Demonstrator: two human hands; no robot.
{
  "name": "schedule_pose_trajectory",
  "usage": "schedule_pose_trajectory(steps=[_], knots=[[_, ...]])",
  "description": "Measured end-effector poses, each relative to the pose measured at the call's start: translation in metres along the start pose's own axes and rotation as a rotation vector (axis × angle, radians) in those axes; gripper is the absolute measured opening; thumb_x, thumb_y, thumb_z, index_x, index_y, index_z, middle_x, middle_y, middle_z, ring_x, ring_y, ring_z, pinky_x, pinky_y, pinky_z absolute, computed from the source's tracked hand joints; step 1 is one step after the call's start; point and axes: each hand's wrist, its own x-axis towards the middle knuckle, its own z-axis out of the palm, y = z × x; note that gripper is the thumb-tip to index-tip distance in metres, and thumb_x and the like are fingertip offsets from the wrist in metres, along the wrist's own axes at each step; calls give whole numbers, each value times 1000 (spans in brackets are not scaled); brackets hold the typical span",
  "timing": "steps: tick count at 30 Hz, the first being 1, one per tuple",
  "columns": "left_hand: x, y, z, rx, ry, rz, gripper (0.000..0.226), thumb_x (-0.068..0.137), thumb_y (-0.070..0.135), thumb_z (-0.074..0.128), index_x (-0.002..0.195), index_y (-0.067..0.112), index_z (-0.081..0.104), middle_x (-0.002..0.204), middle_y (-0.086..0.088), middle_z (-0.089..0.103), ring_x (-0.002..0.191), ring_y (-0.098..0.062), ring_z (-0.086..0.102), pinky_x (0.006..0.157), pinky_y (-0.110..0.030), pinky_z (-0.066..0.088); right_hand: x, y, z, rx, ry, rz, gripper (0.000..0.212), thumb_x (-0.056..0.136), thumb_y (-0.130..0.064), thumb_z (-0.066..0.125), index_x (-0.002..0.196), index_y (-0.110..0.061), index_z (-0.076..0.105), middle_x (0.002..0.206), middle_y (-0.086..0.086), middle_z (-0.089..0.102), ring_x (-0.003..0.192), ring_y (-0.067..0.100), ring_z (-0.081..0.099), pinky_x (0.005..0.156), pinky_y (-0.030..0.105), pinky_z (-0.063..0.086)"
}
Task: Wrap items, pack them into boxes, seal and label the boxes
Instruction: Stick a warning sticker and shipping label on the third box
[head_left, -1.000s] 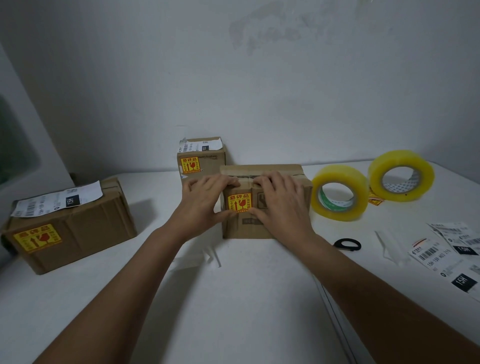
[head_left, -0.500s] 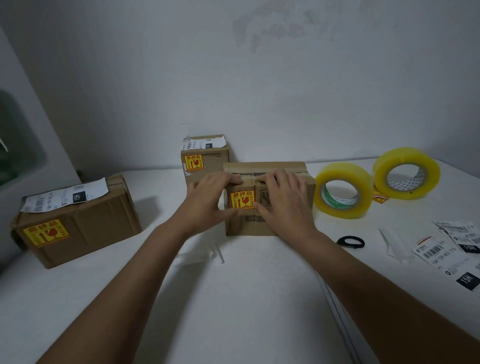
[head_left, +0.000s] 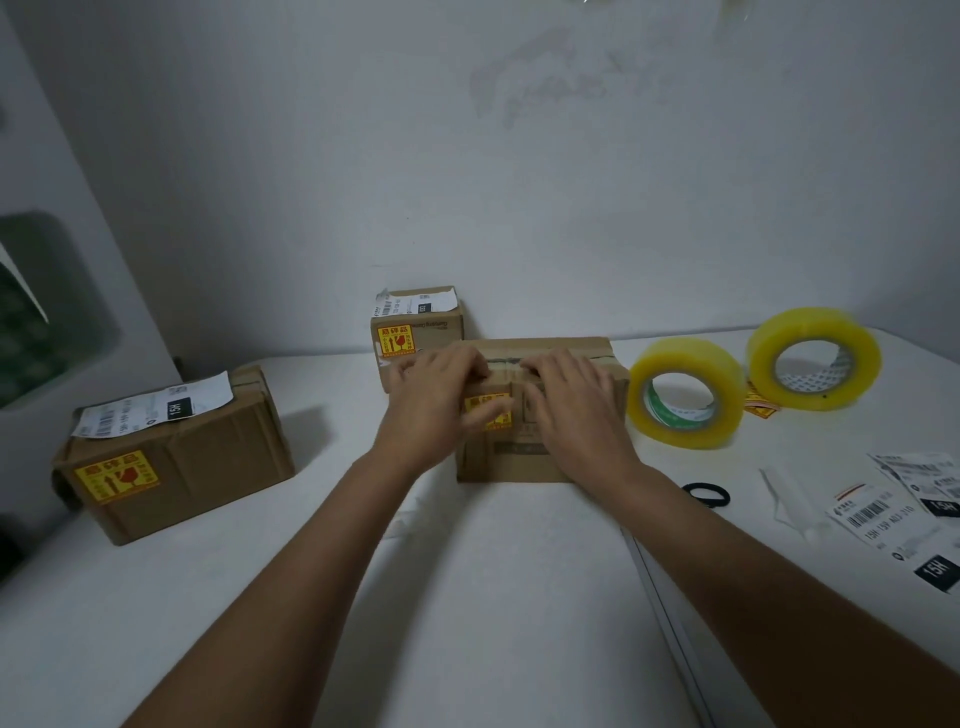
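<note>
A brown cardboard box (head_left: 540, 410), sealed with tape, sits near the middle of a white tabletop (head_left: 493, 597), close to the far wall. Its long axis runs left to right across the view, and one long side faces the person. A yellow sticker with red print (head_left: 491, 410) is on that near side, partly hidden by fingers.

Both bare hands rest on the box. The left hand (head_left: 441, 400) lies over the top front edge at the box's left end, fingers straight and flat on the top, thumb pressing the sticker. The right hand (head_left: 576, 405) lies beside it, fingers spread and pressed flat over the same edge. Neither hand curls around anything.

Behind the box's left end stands a smaller brown cardboard box (head_left: 415, 325) with a white shipping label on top and a yellow sticker on its front. A larger brown cardboard box (head_left: 176, 457), labelled the same way, sits well apart at the left, angled.

To the right stand two upright rolls of yellowish clear packing tape (head_left: 685, 397), then a black loop-shaped object (head_left: 706, 493) and loose white barcode labels (head_left: 893, 514). The wall (head_left: 519, 156) behind is plain, dull white.
</note>
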Motion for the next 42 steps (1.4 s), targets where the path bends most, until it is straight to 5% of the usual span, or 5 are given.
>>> schedule_pose_trajectory(steps=[9,14,28,35,42], knots=[[-11,21,-3,59,13,-29,28,90,27,66,117,27,57,140,9,47,135,-20,32,108,-44,20,-29,30,-27,134,161,54,32,86,-9,60,117,-18,57,132,1,48,122,22,42,99,39,37],[-34,58,2,59,91,102,32,85,11,67,111,27,59,139,6,47,129,-18,39,101,-44,26,-54,56,-47,284,274,140,33,81,-7,52,111,-16,60,123,3,52,118,25,48,99,46,40],[-9,216,100,-118,-233,417,24,88,14,65,106,29,67,139,11,51,129,-16,47,96,-36,17,-181,224,-172,-68,236,719,32,89,-4,54,118,-17,57,128,6,52,118,29,47,100,42,31],[0,223,120,-152,-319,379,23,91,16,62,107,32,67,138,15,50,130,-7,43,95,-33,16,-195,286,-172,-222,-192,1085,76,88,-57,57,145,-16,30,145,15,38,133,37,31,110,44,22],[0,215,131,-170,-389,338,24,90,14,62,102,34,68,133,19,53,126,-3,45,92,-33,17,-182,290,-159,-65,55,1042,63,84,-29,71,138,-17,42,137,12,44,128,35,37,106,45,31]])
